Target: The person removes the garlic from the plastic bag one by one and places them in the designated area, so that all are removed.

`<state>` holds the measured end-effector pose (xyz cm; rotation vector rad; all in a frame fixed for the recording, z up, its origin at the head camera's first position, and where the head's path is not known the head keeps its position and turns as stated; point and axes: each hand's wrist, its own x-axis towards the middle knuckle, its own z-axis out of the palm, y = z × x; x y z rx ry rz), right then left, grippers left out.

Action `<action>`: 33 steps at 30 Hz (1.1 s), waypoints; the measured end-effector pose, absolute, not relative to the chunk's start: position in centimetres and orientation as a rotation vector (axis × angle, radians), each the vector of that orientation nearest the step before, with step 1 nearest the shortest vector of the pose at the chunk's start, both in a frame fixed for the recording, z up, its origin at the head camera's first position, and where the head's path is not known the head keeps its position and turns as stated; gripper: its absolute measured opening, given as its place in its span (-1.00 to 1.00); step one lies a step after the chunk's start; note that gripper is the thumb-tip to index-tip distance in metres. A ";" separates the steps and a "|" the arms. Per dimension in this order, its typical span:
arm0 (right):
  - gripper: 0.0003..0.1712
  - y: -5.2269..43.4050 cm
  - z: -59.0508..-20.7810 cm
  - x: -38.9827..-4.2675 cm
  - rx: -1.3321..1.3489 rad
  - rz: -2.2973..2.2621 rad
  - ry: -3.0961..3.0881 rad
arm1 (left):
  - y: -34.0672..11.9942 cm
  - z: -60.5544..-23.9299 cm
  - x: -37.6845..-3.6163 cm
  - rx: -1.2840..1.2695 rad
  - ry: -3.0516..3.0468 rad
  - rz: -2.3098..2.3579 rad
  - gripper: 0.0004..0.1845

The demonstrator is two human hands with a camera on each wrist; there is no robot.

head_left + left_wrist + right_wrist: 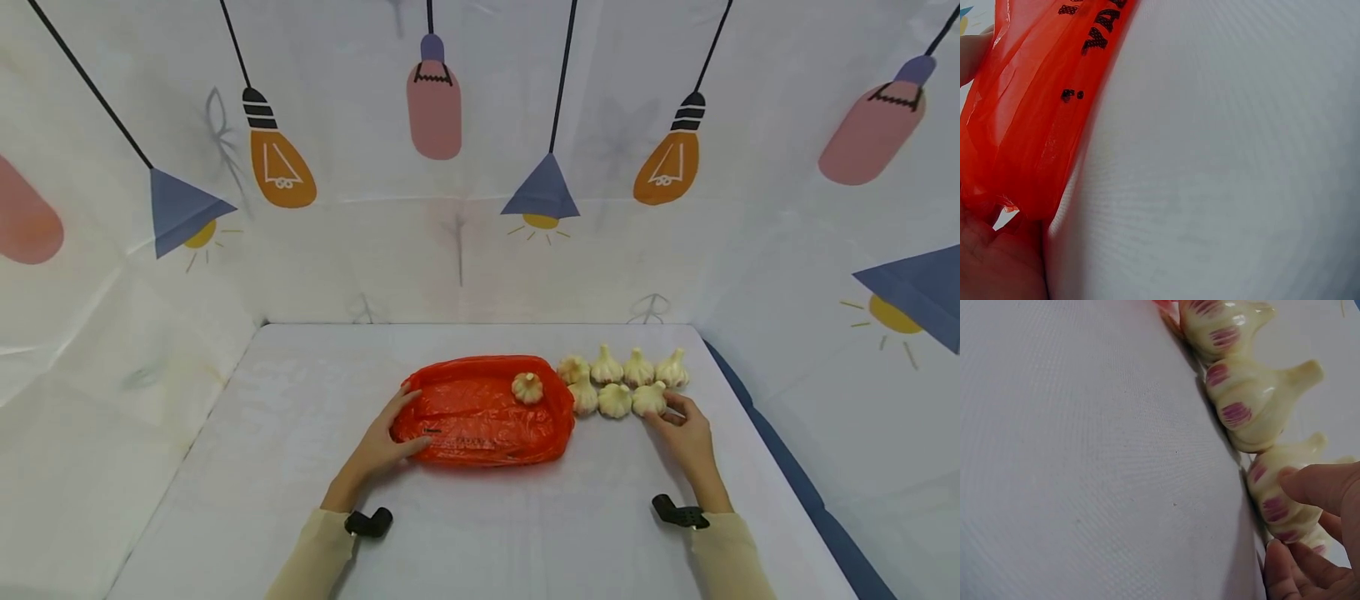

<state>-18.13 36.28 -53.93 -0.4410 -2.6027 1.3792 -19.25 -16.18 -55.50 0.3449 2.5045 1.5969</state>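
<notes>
Head view: left hand (378, 450) lies on the near-left corner of the orange bag (480, 412), thumb under its edge, fingers over it; one garlic bulb in the bag (527, 387).
Left wrist view: bag's black print, film pinched between thumb and fingers (972, 53).
Right wrist view: right hand (1310, 550) has its grip closing on the nearest garlic bulb (1279, 503), fingertips on both sides; purple streaks show.
Garlic cluster (622, 383): seven bulbs in two rows, touching the bag's right side, toward the tabletop's far right.
Open room: bare tabletop (300, 400) left of the bag and along the near edge.
</notes>
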 end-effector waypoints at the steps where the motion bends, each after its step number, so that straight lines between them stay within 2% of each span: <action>1: -0.24 36.3 -53.9 -18.1 -0.437 1.377 -2.607 | -16.2 -55.5 -19.2 0.340 2.500 1.598 -0.08; 11: -0.21 36.4 -53.3 -17.7 -0.419 1.442 -2.637 | -16.3 -55.6 -19.2 0.349 2.491 1.610 -0.09; 17: -0.13 36.5 -52.2 -17.0 -0.409 1.281 -2.761 | -16.4 -55.7 -19.2 0.374 2.504 1.603 -0.08; 26: -0.06 35.9 -48.4 -15.7 -0.120 1.089 -2.844 | -16.4 -55.7 -19.1 0.373 2.493 1.618 -0.09; 33: -0.04 32.9 -44.9 -15.7 0.021 1.070 -2.858 | -16.3 -55.5 -19.1 0.349 2.483 1.617 -0.09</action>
